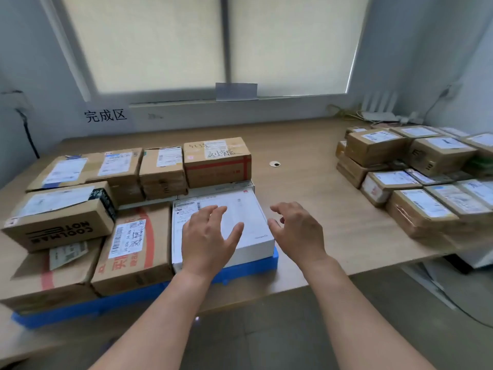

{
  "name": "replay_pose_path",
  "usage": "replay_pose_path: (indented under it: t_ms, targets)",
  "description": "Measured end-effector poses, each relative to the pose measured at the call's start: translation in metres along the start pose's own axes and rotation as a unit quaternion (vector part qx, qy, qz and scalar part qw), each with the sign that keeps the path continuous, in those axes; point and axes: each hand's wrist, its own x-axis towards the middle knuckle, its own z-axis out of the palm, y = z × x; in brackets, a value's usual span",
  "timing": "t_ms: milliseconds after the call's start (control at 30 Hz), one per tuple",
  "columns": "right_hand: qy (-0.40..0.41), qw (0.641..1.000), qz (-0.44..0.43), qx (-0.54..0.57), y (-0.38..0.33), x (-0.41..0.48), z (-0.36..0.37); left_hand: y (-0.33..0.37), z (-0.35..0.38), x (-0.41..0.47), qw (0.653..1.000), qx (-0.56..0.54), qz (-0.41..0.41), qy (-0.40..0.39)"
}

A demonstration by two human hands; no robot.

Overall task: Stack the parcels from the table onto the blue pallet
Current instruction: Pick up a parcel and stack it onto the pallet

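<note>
Item 1: white parcel (249, 206), flat, label at its far-left corner, lying on the front-right corner of the blue pallet (245, 269), on top of another white box.
Item 2: brown parcels on the same pallet: 1 marked COOLMAN NOTE (58, 217) at front left, 1 with red print (133, 249) touching the white parcel's left side, 1 with red tape (217, 161) just behind it.
Item 3: left hand (208, 236), fingers (213, 212) spread wide over the white parcel's top, holding nothing; contact cannot be told.
Item 4: right hand (298, 231), fingers (280, 208) loosely curled, holding nothing, just beside the parcel's right edge.
Item 5: remaining parcels (416, 204), stacked at the counter's (306, 182) right end, well apart from the pallet.
Item 6: wall sign (105, 115), above the pallet.
</note>
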Motion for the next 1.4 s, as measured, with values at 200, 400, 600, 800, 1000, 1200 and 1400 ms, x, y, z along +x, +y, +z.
replay_pose_path:
  t_ms: [200, 400, 600, 800, 1000, 1200, 1400]
  targets:
    - [0.023, 0.998, 0.053, -0.032, 0.071, -0.016, -0.040, 0.071, 0.042, 0.006, 0.997, -0.049, 0.037, -0.057]
    - [0.041, 0.991, 0.117, -0.051, 0.129, -0.017, -0.067, 0.126, 0.081, 0.018, 0.990, -0.061, 0.088, -0.092]
    - [0.068, 0.982, 0.155, -0.082, 0.193, -0.010, -0.096, 0.188, 0.137, 0.041, 0.982, -0.069, 0.126, -0.125]
    - [0.072, 0.973, 0.195, -0.104, 0.267, 0.017, -0.133, 0.264, 0.192, 0.076, 0.972, -0.076, 0.155, -0.159]
    - [0.098, 0.960, 0.237, -0.112, 0.346, 0.063, -0.173, 0.351, 0.241, 0.128, 0.962, -0.111, 0.174, -0.178]
    - [0.100, 0.955, 0.257, -0.111, 0.417, 0.114, -0.198, 0.413, 0.295, 0.177, 0.959, -0.122, 0.159, -0.199]
    - [0.088, 0.953, 0.268, -0.108, 0.471, 0.154, -0.207, 0.446, 0.340, 0.212, 0.962, -0.142, 0.129, -0.194]
